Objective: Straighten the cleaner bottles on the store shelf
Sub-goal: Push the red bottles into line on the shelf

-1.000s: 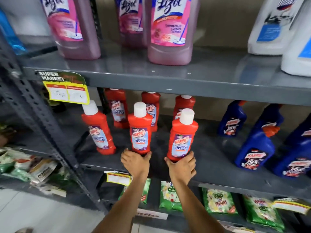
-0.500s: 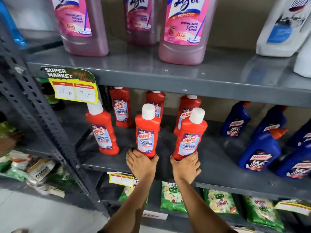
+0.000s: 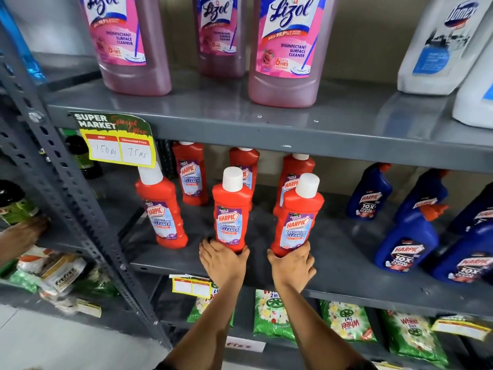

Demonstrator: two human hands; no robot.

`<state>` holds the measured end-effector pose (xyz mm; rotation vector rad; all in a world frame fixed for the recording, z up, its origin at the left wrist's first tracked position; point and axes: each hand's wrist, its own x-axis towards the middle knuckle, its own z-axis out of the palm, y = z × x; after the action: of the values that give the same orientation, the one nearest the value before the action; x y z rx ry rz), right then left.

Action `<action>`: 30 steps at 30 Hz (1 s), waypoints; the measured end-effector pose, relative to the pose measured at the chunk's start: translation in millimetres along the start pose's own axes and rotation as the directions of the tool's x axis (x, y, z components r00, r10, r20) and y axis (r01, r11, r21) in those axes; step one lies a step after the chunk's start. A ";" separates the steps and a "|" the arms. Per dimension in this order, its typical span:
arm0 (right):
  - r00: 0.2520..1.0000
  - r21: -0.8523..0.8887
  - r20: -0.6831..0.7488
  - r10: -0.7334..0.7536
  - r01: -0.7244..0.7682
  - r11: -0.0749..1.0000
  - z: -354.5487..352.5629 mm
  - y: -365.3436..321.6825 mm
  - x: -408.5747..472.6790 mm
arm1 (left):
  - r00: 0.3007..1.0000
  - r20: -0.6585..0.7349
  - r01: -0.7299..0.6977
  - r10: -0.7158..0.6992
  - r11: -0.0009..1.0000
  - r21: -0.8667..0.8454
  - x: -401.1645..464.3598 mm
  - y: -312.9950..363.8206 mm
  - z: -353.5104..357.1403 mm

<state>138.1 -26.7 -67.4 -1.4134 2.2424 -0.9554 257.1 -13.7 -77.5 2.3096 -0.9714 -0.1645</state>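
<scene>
Red Harpic bathroom cleaner bottles with white caps stand on the grey middle shelf [image 3: 333, 271]. My left hand [image 3: 222, 259] grips the base of the middle front bottle [image 3: 231, 209], which stands upright. My right hand [image 3: 292, 263] grips the base of the right front bottle [image 3: 298, 217], which leans a little to the right. A third front bottle [image 3: 161, 209] stands free at the left, tilted left. Three more red bottles [image 3: 190, 174] line the back of the shelf, partly hidden behind the front ones.
Blue Harpic bottles [image 3: 408, 241] crowd the right of the same shelf. Pink Lizol bottles [image 3: 285, 49] and white Domex bottles [image 3: 440, 44] stand on the shelf above. A yellow price tag [image 3: 118, 148] hangs at the left. Green detergent packets [image 3: 269, 316] lie below. Another person's hand [image 3: 18, 236] shows at far left.
Both hands have stayed on the bases of the two front bottles. The right bottle has shifted slightly forward and to the right; the view has moved closer and lower.
</scene>
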 end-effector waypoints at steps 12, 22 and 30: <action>0.994 0.048 0.098 -0.044 0.039 0.998 -18.1 18.2 -0.1 | 0.996 -0.075 0.040 -0.047 0.995 -0.091 -57.0 3.3 4.1; 0.999 0.197 -0.040 0.001 0.007 0.980 -115.7 139.1 56.2 | 0.956 0.144 -0.231 0.255 0.959 -0.162 -206.0 97.4 60.4; 0.949 0.283 -0.235 0.209 -0.139 0.949 -198.4 224.4 141.1 | 0.912 0.228 -0.331 0.342 0.940 -0.083 -264.3 198.0 113.1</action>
<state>-192.8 -14.8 -66.5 -1.0024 2.2683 -1.3871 -91.5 4.0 -83.0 2.0756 -1.4579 -0.3226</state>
